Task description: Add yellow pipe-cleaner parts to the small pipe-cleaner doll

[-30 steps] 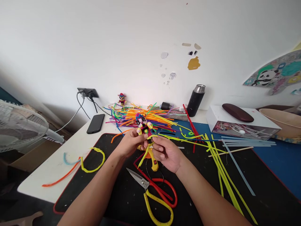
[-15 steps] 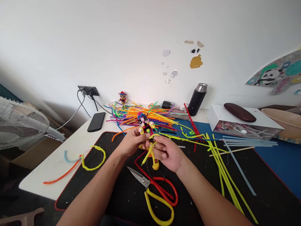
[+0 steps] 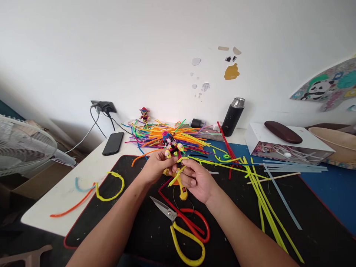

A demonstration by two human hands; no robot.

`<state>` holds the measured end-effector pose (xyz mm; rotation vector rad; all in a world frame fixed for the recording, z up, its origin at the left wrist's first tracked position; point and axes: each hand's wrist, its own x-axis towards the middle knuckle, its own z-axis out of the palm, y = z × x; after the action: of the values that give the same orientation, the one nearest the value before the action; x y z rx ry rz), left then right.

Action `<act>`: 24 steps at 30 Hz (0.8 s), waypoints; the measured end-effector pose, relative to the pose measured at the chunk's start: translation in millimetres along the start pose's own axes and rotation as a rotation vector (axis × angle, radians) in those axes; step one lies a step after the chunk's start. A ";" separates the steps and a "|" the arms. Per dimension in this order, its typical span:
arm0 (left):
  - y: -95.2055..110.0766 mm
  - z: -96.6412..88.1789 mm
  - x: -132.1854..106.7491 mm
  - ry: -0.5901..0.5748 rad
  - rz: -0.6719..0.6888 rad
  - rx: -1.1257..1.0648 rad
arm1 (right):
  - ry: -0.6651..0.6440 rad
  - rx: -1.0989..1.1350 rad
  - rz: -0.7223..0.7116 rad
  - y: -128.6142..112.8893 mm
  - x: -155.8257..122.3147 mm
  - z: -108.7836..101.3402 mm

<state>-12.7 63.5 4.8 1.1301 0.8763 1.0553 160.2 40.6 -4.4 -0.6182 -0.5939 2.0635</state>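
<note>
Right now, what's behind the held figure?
Behind the figure in the left hand lies the pile of coloured strips, many orange. The figure covers part of the pile; whatever is directly behind it can't be seen.

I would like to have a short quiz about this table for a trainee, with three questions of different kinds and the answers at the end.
1. What does the left hand hold?
A) a phone
B) a small doll
C) a black bottle

2. Fill in the colour: the right hand pinches a bent ____ strip.

3. True or false: the scissors are in the right hand.

Key:
1. B
2. yellow
3. False; they lie on the black mat, in front of both hands, on the person's side.
</note>
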 end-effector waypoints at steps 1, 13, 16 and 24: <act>0.1 -0.2 -0.1 0.000 0.006 0.015 | 0.007 0.001 0.002 0.0 0.2 -0.2; 3.9 3.1 -2.4 0.028 0.030 0.096 | 0.058 -0.050 -0.011 0.7 2.4 -1.4; 4.9 3.4 -2.9 0.026 0.028 0.116 | 0.064 -0.072 -0.021 1.1 2.5 -1.3; 6.2 3.7 -4.9 0.020 0.025 0.154 | 0.083 -0.147 -0.049 2.1 0.9 0.2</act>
<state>-12.0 58.3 11.8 1.2633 0.9743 1.0351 158.3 40.3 -5.7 -0.7632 -0.7091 1.9501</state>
